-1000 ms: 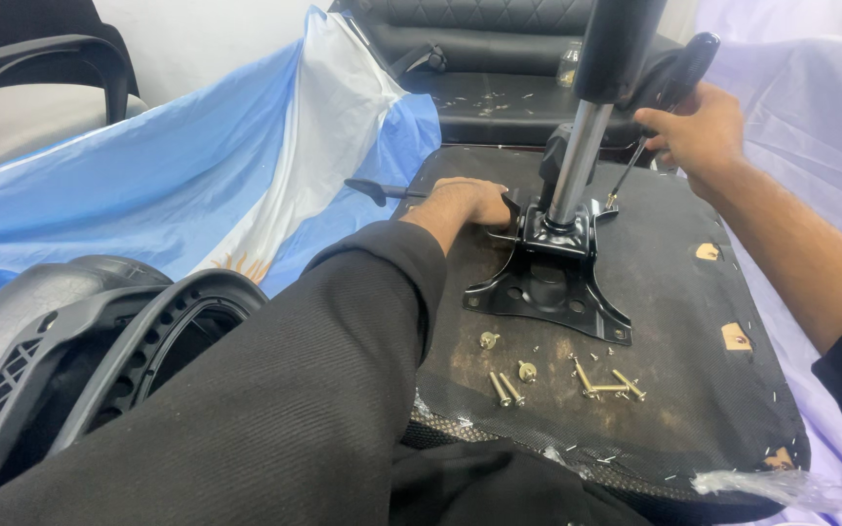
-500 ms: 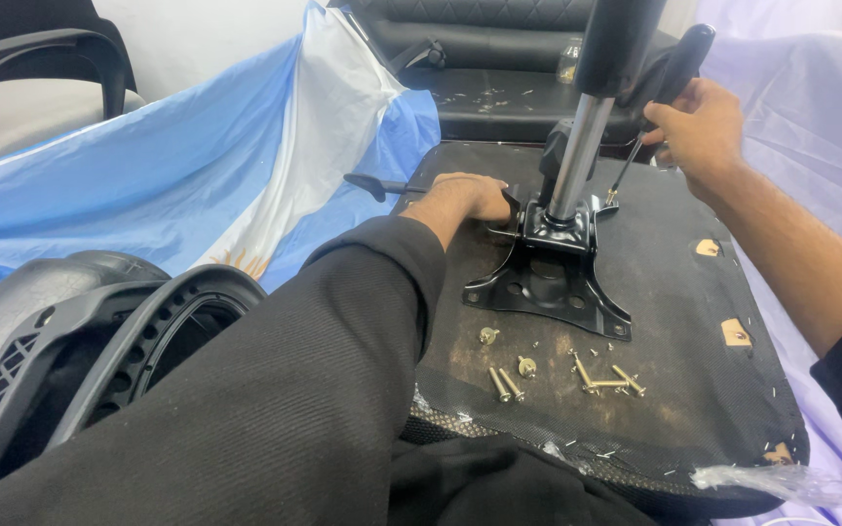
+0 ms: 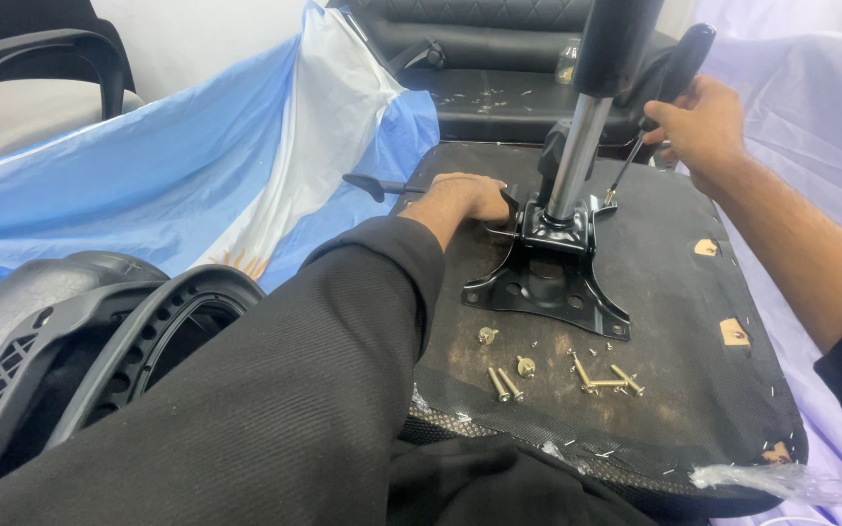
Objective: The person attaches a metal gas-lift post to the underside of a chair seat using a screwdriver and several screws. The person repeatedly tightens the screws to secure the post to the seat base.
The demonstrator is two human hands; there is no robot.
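Upturned seat base [image 3: 674, 321], left hand [image 3: 465, 198] steadying bracket [image 3: 550, 282], right hand [image 3: 704, 122] gripping screwdriver [image 3: 660, 97]

A single head-worn camera looks steeply down and forward from close range, over the person's own black sleeve [image 3: 294, 390], onto the dark upturned chair seat [image 3: 674, 302] filling the frame's right half

The left hand [image 3: 468, 198] presses on the black chair mechanism plate [image 3: 550, 282] atop the upturned seat base [image 3: 674, 321]; the right hand [image 3: 702, 125] grips a screwdriver [image 3: 657, 90], loose screws [image 3: 557, 375] nearby.
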